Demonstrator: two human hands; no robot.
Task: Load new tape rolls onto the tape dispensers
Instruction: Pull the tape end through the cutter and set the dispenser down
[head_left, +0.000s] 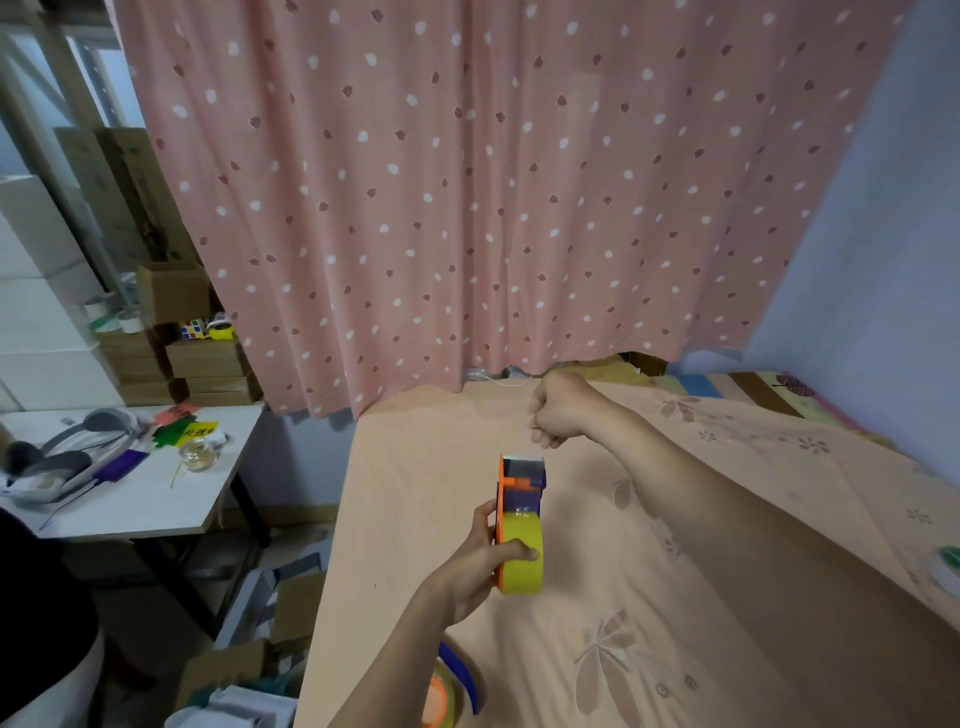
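At frame centre a dispenser (519, 519) carrying a yellow roll (524, 553) is held above the bed (649, 597) by the left hand (485, 561), its grip closed around the roll. The right hand (558, 410), fisted, is raised just beyond the dispenser's blade end. Open bedsheet lies around both; the bed's left edge is near.

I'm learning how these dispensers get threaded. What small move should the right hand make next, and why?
Probably lay the tape end down over the cutter: the left hand grips the orange dispenser with the yellow roll seated, while the right hand is closed beyond its front.
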